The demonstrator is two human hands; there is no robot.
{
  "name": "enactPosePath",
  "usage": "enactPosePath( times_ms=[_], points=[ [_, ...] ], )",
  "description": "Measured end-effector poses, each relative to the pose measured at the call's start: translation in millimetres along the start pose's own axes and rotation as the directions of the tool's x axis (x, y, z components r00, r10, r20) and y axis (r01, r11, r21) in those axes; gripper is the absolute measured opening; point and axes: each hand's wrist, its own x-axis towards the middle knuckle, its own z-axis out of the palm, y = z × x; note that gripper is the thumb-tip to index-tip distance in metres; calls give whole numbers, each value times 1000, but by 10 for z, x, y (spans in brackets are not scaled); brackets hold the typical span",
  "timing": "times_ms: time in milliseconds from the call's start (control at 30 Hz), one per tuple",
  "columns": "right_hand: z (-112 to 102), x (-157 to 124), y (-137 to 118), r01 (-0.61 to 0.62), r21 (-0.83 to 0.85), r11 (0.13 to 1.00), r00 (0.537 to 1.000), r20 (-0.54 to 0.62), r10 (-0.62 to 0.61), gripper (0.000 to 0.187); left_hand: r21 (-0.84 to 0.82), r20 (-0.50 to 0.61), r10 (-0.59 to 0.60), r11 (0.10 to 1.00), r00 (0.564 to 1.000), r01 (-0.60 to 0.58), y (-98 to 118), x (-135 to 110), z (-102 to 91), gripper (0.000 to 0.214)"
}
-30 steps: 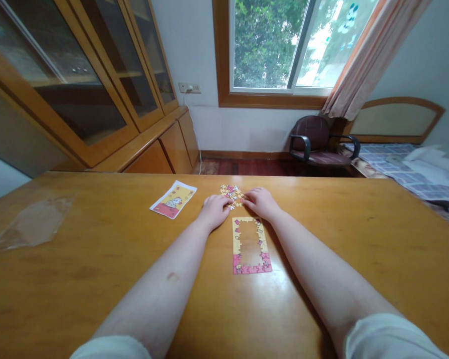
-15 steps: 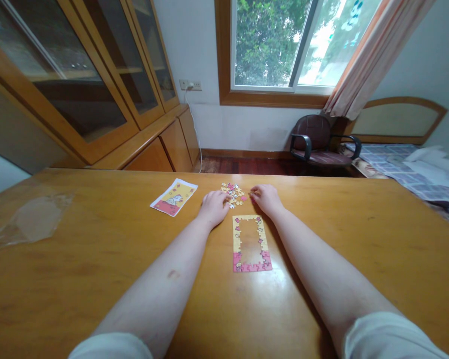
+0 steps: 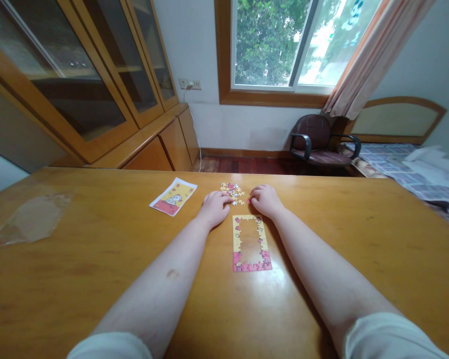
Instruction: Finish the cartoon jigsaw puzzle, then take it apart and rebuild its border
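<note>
A small pile of loose jigsaw puzzle pieces [image 3: 230, 188], yellow, white and pink, lies toward the far side of the table. My left hand [image 3: 214, 207] rests at the pile's left edge, fingers bent together, fingertips down among the pieces; what they pinch, if anything, is hidden. On the pile's right, my right hand [image 3: 266, 200] is closed, with a pink puzzle piece [image 3: 248, 201] at its fingertips. Nearer to me lies a joined puzzle border [image 3: 252, 268], yellow above and pink below, with bare table inside it. A picture sheet [image 3: 174, 196] is left of my left hand.
The wooden table [image 3: 97, 279] fills the foreground. A clear plastic bag [image 3: 33, 219] lies on its left side. Beyond the far edge stand a glass-door cabinet [image 3: 134, 122], an armchair [image 3: 318, 139] and a bed [image 3: 407, 154] under a window.
The pink piece has shifted right, from the pile's edge to my right fingertips. My left fingertips have moved slightly right among the pieces. The border and picture sheet stay put.
</note>
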Motion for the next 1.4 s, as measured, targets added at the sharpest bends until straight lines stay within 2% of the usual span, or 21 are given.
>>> enactPosePath(
  times_ms=[67,233,333,533,667,833,933,1067,1267,1400],
  points=[
    [2,3,17,12,16,1000,1000,-3,-12,23,7,-1,-6,1000,1000,6,3,5,-9,31],
    [32,12,11,146,42,988,988,40,-148,23,38,-39,-85,996,996,86,-12,9,-29,36],
    [31,3,-14,153,35,988,988,14,-154,21,36,-32,-63,997,998,64,-21,5,-14,34],
    [40,-7,-42,275,89,957,961,17,-278,23,28,-32,-35,999,999,36,-11,4,7,33],
    [35,-2,-46,192,39,981,980,39,-193,25,19,-16,-41,999,999,41,-10,7,3,31],
    [54,-43,-173,204,-11,979,971,127,-201,50,27,-45,-49,998,998,50,-8,5,-2,25],
    [77,-61,-229,171,-38,985,967,198,-160,56,24,-18,-1,1000,1000,2,1,-5,-6,24],
    [72,-45,-181,133,-41,990,974,193,-123,52,15,42,77,997,996,-77,6,-4,-9,29],
    [70,-4,-71,22,1,1000,995,96,-22,36,25,68,77,997,995,-79,14,-4,-6,33],
    [89,4,-48,-35,6,999,997,64,35,34,31,160,114,992,980,-121,34,-26,16,39]
  ],
)
